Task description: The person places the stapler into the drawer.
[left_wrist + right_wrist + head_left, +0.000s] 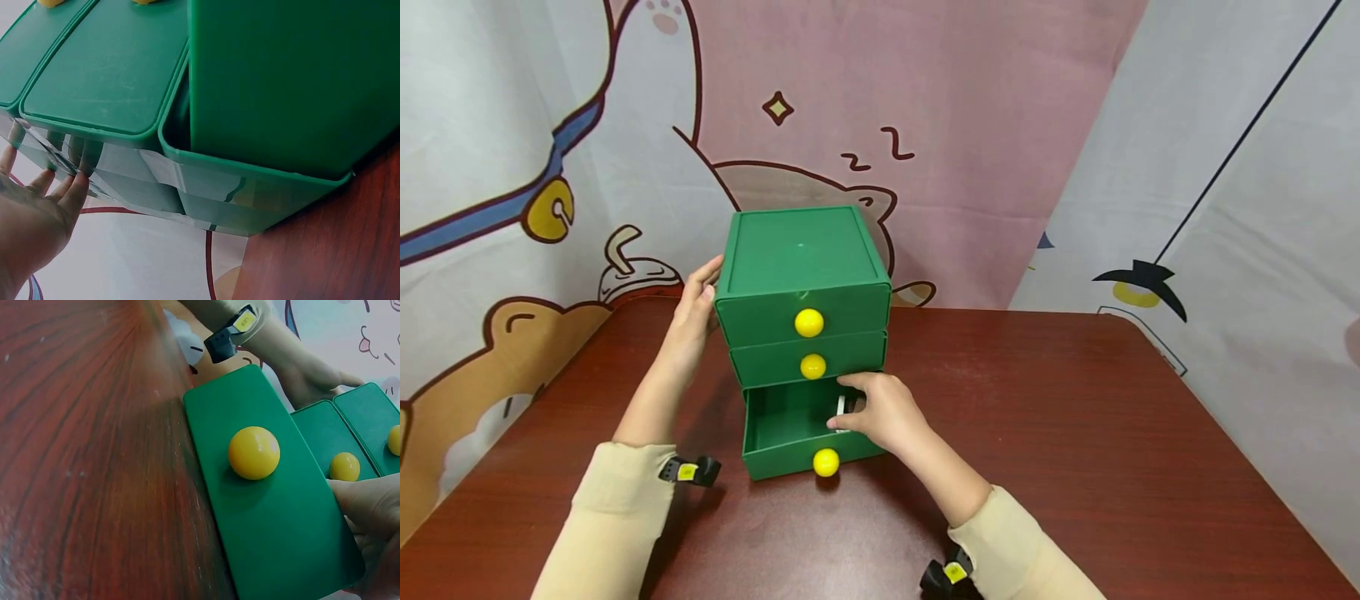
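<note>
A green cabinet of three drawers with yellow ball knobs stands on the table. Its bottom drawer is pulled out, while the upper two are closed. My left hand rests against the cabinet's left side; in the left wrist view the left fingers are extended along that side. Over the right part of the bottom drawer, my right hand reaches in with thumb and forefinger apart. A small white-and-dark object shows between them, partly hidden, so I cannot tell whether it is gripped.
The brown wooden table extends to both sides and in front of the cabinet. A cartoon-printed cloth hangs behind it. Black devices with yellow labels are strapped to the left wrist and the right wrist.
</note>
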Motion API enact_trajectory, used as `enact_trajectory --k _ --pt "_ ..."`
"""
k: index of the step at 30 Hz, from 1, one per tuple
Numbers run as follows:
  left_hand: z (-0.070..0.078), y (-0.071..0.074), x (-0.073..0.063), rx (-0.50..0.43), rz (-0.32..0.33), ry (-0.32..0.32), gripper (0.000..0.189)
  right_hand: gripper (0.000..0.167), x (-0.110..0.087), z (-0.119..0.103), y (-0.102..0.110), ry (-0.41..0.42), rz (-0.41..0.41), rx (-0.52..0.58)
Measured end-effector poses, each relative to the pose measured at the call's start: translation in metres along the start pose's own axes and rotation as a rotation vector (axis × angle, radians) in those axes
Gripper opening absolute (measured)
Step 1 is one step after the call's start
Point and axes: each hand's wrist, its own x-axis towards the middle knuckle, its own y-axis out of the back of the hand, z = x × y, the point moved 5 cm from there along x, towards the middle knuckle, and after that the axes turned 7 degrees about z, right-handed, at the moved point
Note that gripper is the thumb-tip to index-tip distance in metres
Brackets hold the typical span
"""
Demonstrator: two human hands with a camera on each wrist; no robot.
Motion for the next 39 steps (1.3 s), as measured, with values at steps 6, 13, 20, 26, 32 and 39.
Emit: enact_trajectory --k 6,13,20,26,32,39 --pt "0.0 0.0 0.0 -0.008 0.003 0.008 0.053 0.052 -0.001 0.001 0.001 0.018 -0.003 0.044" --pt "-0.001 0.001 0.0 -0.014 0.003 -0.001 0.055 0.044 -0.008 -0.002 0.009 0.096 0.066 0.103" --pt "-0.001 0.001 0.0 -0.018 0.012 0.006 0.054 0.036 -0.024 -0.014 0.019 0.239 0.119 0.174" --pt "-0.001 0.0 0.0 -0.02 0.012 0.009 0.056 0.034 -0.044 -0.02 0.019 0.328 0.096 0.133" --pt "-0.001 0.0 0.001 -0.015 0.004 0.001 0.055 0.032 -0.056 -0.017 0.005 0.347 -0.01 0.025" --pt "0.0 0.0 0.0 -0.008 0.006 0.002 0.054 0.034 -0.058 -0.013 -0.015 0.337 -0.101 0.025"
